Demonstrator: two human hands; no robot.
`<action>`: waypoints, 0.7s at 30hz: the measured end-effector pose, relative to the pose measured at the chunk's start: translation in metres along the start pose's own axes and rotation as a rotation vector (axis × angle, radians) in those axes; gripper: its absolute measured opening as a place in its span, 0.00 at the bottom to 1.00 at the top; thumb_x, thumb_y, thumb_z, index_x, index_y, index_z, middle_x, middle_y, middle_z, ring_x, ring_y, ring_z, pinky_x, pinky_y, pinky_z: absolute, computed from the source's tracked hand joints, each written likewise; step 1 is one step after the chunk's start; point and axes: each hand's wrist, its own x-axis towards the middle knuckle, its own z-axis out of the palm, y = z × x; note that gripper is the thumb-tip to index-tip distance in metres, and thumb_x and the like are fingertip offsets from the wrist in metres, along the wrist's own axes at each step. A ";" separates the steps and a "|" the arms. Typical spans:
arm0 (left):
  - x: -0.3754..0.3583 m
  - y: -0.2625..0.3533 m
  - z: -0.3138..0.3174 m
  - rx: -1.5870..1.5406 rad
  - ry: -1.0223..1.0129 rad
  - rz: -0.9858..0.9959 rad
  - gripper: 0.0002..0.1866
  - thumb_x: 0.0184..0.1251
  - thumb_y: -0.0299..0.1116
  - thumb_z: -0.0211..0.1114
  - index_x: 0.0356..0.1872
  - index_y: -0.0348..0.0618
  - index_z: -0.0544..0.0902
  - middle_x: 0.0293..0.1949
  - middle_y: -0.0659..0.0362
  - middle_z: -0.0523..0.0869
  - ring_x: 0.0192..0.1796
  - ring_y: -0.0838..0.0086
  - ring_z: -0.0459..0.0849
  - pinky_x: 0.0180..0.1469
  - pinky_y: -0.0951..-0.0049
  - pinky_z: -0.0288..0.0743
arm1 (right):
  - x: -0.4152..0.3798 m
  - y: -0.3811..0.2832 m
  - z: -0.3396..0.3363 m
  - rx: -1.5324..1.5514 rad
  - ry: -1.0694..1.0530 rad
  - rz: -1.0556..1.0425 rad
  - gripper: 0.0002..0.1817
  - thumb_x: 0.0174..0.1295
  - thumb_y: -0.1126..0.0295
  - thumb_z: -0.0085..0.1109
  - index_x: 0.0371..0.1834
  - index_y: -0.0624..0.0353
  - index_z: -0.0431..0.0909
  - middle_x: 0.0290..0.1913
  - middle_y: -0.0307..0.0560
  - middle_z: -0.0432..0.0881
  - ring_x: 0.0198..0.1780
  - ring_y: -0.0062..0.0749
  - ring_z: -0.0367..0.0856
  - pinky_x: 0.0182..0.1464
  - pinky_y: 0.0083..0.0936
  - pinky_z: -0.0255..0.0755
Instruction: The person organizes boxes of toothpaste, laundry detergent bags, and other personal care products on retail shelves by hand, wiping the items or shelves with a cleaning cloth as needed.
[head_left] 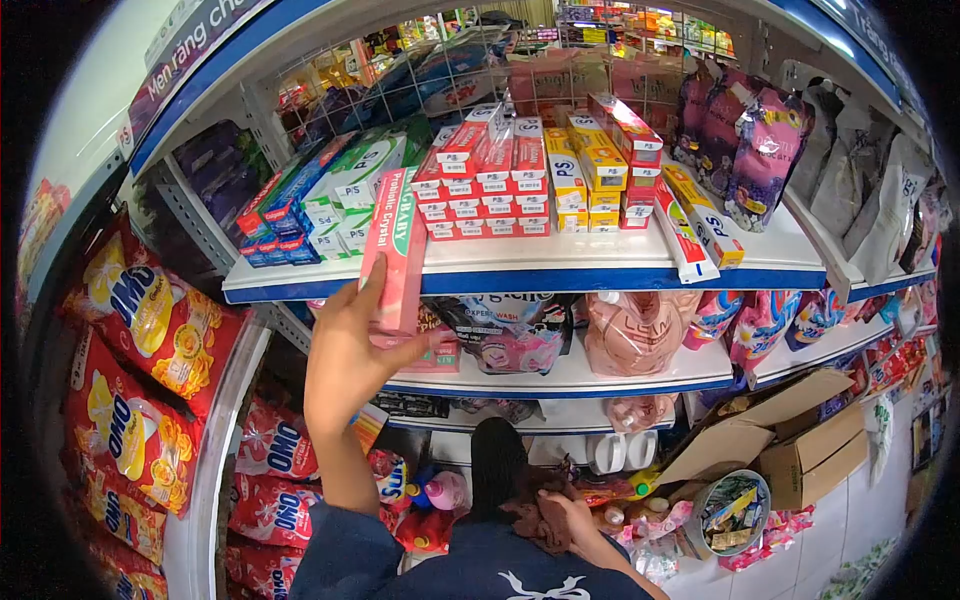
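My left hand (345, 345) is raised at the front edge of the upper shelf (590, 262). Its thumb and fingers grip a pink toothpaste box (397, 245) marked Probiotic Crystal, which stands on end, tilted against the shelf lip. Stacks of red and white P/S boxes (490, 185) sit just right of it, with green P/S boxes (355, 185) and blue Colgate boxes (290, 225) to its left. Low, close to my body, my right hand (575, 522) is closed on a crumpled brown cloth (540, 515).
Yellow P/S boxes (595, 165) and purple pouches (765, 150) stand farther right. Detergent pouches (515, 340) line the shelf below. OMO bags (130, 420) fill the left side. An open cardboard box (815, 450) and a bucket of packets (762, 500) rest on the floor at right.
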 end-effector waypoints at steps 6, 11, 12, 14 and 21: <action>-0.001 -0.007 -0.005 -0.171 0.161 -0.069 0.34 0.34 0.24 0.71 0.52 0.33 0.73 0.45 0.45 0.77 0.45 0.61 0.79 0.47 0.69 0.72 | 0.005 0.005 -0.004 0.032 0.036 0.029 0.20 0.53 0.73 0.58 0.49 0.65 0.68 0.40 0.49 0.76 0.39 0.35 0.78 0.39 0.29 0.74; 0.009 -0.026 0.016 -0.363 0.374 -0.072 0.27 0.40 0.20 0.70 0.47 0.33 0.75 0.44 0.52 0.77 0.43 0.70 0.79 0.44 0.73 0.75 | 0.005 0.002 -0.012 0.139 -0.034 0.090 0.15 0.55 0.74 0.55 0.47 0.64 0.69 0.38 0.50 0.77 0.36 0.37 0.79 0.39 0.32 0.77; 0.013 -0.031 0.025 -0.376 0.384 -0.053 0.26 0.41 0.21 0.70 0.47 0.33 0.75 0.44 0.53 0.77 0.43 0.72 0.78 0.45 0.74 0.74 | 0.005 0.001 -0.011 0.152 -0.041 0.072 0.15 0.56 0.74 0.54 0.47 0.63 0.69 0.38 0.50 0.77 0.36 0.37 0.79 0.39 0.32 0.77; 0.021 -0.032 0.033 -0.345 0.423 -0.033 0.20 0.46 0.22 0.69 0.44 0.34 0.76 0.40 0.57 0.76 0.43 0.75 0.77 0.47 0.76 0.73 | 0.004 -0.002 -0.008 0.170 -0.034 0.055 0.14 0.56 0.75 0.54 0.46 0.63 0.70 0.37 0.50 0.77 0.36 0.37 0.79 0.39 0.33 0.77; 0.041 -0.044 0.052 -0.353 0.469 0.058 0.17 0.47 0.24 0.68 0.42 0.36 0.79 0.40 0.55 0.77 0.42 0.73 0.77 0.42 0.77 0.74 | 0.009 -0.001 -0.016 0.233 -0.016 0.030 0.15 0.54 0.76 0.54 0.47 0.62 0.69 0.40 0.49 0.76 0.39 0.39 0.78 0.42 0.33 0.77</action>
